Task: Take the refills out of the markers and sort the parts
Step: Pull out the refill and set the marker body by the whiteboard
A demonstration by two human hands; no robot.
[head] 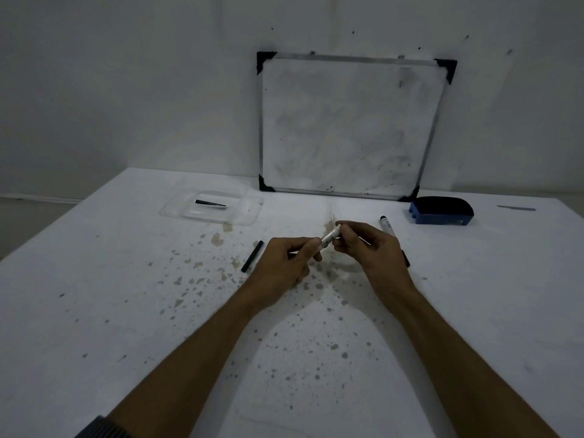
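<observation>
Both hands hold one white marker barrel (329,237) above the middle of the table. My left hand (286,260) grips its near end, and my right hand (369,248) pinches its far end with the fingertips. A black stick, either a refill or a cap (252,256), lies on the table just left of my left hand. A second marker (386,225) with a black cap lies behind my right hand. A clear plastic tray (249,210) at the back left holds one thin black piece (210,203).
A small whiteboard (347,124) leans on the wall at the back. A blue and black eraser (441,210) sits at its right foot. The white table (126,311) is speckled with stains. A grey strip (516,208) lies far right.
</observation>
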